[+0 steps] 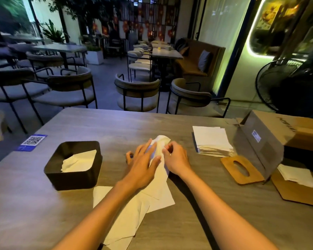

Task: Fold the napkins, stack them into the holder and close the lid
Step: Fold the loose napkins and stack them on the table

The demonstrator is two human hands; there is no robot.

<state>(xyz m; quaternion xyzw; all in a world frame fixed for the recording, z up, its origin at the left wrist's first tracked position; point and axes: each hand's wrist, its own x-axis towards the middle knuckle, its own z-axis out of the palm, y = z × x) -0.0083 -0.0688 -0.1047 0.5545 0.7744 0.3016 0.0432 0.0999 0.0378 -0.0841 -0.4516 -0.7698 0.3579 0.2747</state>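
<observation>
At table centre, a white napkin (159, 150) is mid-fold btwn both hands. Left hand (143, 163) lies flat on it, fingers straight & spread, pressing. Right hand (175, 159) pinches the napkin's edge w/ curled fingertips. More loose napkins (134, 210) lie under the forearms, nearer the person. Left of the hands, the black holder (74, 165) has one folded napkin (79, 161) inside, lid off. The wooden lid (241, 169) lies flat at right, just beside a stack of unfolded napkins (212, 141); cardboard box (285, 130) behind
</observation>
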